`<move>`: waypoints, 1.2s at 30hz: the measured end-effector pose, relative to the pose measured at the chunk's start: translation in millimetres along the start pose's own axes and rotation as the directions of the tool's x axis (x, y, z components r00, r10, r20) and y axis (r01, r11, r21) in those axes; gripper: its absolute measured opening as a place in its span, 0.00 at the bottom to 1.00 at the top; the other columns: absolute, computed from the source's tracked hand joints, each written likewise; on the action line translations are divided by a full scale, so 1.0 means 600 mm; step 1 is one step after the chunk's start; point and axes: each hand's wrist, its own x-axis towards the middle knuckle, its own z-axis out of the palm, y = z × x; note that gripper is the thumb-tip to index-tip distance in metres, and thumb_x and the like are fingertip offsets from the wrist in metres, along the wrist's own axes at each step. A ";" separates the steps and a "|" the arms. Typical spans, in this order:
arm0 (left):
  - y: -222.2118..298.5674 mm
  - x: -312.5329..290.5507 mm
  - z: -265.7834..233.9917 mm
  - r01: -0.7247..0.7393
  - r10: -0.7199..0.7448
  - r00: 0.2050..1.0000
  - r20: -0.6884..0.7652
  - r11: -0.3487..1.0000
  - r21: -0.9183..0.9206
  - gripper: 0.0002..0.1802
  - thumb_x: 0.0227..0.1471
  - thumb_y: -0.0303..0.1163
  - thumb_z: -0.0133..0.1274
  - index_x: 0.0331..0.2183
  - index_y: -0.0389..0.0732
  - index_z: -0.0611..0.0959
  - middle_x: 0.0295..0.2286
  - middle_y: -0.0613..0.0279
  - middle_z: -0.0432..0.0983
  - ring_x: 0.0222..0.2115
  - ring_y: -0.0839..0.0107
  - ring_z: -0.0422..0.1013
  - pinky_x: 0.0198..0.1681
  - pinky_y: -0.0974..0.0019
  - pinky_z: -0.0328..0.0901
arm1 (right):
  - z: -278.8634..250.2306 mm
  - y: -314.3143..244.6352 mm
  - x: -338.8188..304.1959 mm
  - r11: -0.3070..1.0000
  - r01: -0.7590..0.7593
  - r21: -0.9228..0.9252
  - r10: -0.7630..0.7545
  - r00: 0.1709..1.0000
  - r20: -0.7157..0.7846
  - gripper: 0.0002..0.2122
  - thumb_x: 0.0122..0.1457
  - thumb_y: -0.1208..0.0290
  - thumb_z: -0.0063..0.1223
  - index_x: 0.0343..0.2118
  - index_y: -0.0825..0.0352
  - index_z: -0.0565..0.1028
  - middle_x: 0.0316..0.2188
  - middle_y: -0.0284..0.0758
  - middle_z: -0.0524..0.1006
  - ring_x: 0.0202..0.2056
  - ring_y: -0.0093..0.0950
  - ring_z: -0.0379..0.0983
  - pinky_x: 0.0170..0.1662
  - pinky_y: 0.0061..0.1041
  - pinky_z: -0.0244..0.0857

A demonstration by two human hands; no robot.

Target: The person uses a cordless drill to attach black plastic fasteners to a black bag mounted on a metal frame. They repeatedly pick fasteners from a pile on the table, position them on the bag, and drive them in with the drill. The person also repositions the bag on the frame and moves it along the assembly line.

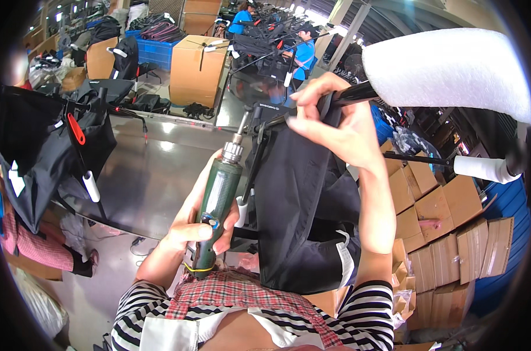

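Note:
My left hand (187, 228) is wrapped round a dark green electric screwdriver (221, 184), its bit pointing up toward a black joint (256, 120) on a frame. A small gap seems to lie between the bit and that joint. My right hand (354, 131) closes, thumb and fingers curled, round a black frame tube (356, 93) at the upper edge of black fabric (289, 193). The fabric hangs down in front of me with a white label (345, 257). White foam (447, 70) sleeves the tube beyond my right hand.
A grey metal table (166, 169) spreads ahead and left. Another black fabric frame (60, 146) stands at left beside a partly seen person. Flattened cartons (452, 251) stack at right. Farther off are a large carton (198, 73), a blue crate (151, 51) and people in blue.

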 end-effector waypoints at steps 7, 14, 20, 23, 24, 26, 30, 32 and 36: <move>0.017 0.015 0.063 0.097 -0.100 0.995 0.018 0.984 0.148 0.69 0.41 0.27 0.66 0.69 0.55 0.34 0.29 0.51 0.70 0.18 0.68 0.72 0.23 0.66 0.69 | 0.008 -0.004 -0.034 0.895 -0.019 -0.445 -0.172 0.907 -0.384 0.17 0.55 0.81 0.63 0.48 0.75 0.75 0.37 0.41 0.83 0.40 0.24 0.80 0.45 0.24 0.74; 0.032 0.026 0.104 0.158 -0.173 0.984 0.037 0.953 0.260 0.70 0.40 0.27 0.68 0.69 0.51 0.36 0.30 0.54 0.73 0.25 0.73 0.71 0.29 0.70 0.68 | -0.021 -0.025 -0.036 0.916 0.199 -0.348 -0.275 0.943 -0.185 0.14 0.57 0.85 0.59 0.46 0.78 0.75 0.41 0.44 0.82 0.44 0.28 0.79 0.49 0.26 0.73; 0.020 0.036 0.115 0.165 -0.165 0.986 -0.027 0.938 0.306 0.73 0.31 0.25 0.68 0.69 0.53 0.36 0.28 0.47 0.71 0.17 0.68 0.70 0.21 0.67 0.67 | -0.018 -0.025 -0.038 0.940 0.219 -0.262 -0.268 0.949 -0.167 0.16 0.55 0.89 0.52 0.48 0.79 0.74 0.43 0.45 0.81 0.47 0.30 0.78 0.52 0.28 0.72; 0.018 0.039 0.114 0.100 -0.125 0.991 0.057 0.940 0.327 0.67 0.41 0.23 0.66 0.70 0.45 0.38 0.38 0.60 0.72 0.31 0.75 0.70 0.33 0.70 0.66 | -0.017 -0.026 -0.042 0.945 0.205 -0.255 -0.257 0.948 -0.189 0.17 0.54 0.89 0.51 0.49 0.79 0.73 0.43 0.45 0.81 0.47 0.29 0.78 0.51 0.28 0.72; 0.016 0.039 0.115 0.080 -0.108 0.992 0.062 0.935 0.347 0.67 0.41 0.22 0.66 0.69 0.45 0.38 0.39 0.61 0.71 0.31 0.75 0.69 0.33 0.70 0.66 | -0.015 -0.025 -0.043 0.947 0.200 -0.250 -0.252 0.947 -0.198 0.17 0.54 0.89 0.50 0.49 0.79 0.73 0.43 0.45 0.81 0.46 0.29 0.79 0.51 0.27 0.72; 0.008 0.039 0.119 0.039 -0.073 0.995 0.073 0.922 0.385 0.66 0.42 0.18 0.64 0.69 0.44 0.38 0.42 0.63 0.69 0.32 0.75 0.69 0.33 0.70 0.65 | -0.012 -0.029 -0.042 0.929 0.194 -0.315 -0.267 0.941 -0.209 0.17 0.53 0.88 0.50 0.48 0.79 0.73 0.43 0.45 0.82 0.45 0.29 0.79 0.50 0.27 0.72; 0.009 0.035 0.126 0.085 -0.116 0.991 0.064 0.928 0.362 0.65 0.42 0.16 0.64 0.69 0.44 0.38 0.43 0.64 0.69 0.31 0.75 0.69 0.35 0.71 0.64 | -0.006 -0.031 -0.045 0.902 0.191 -0.388 -0.294 0.929 -0.227 0.18 0.53 0.89 0.49 0.48 0.79 0.74 0.42 0.44 0.82 0.44 0.28 0.80 0.49 0.26 0.73; 0.007 0.037 0.126 0.041 -0.072 0.995 0.064 0.918 0.395 0.65 0.43 0.16 0.64 0.69 0.44 0.38 0.42 0.64 0.69 0.31 0.75 0.68 0.34 0.71 0.64 | -0.008 -0.030 -0.048 0.902 0.160 -0.401 -0.266 0.937 -0.225 0.17 0.53 0.89 0.49 0.48 0.79 0.74 0.42 0.43 0.83 0.43 0.27 0.80 0.50 0.26 0.73; 0.001 0.034 0.130 0.012 -0.043 0.997 0.067 0.916 0.402 0.65 0.43 0.16 0.63 0.69 0.45 0.38 0.42 0.63 0.69 0.30 0.76 0.68 0.30 0.71 0.66 | -0.006 -0.028 -0.045 0.912 0.187 -0.365 -0.285 0.929 -0.237 0.17 0.53 0.88 0.50 0.48 0.79 0.74 0.42 0.43 0.83 0.42 0.25 0.80 0.49 0.25 0.73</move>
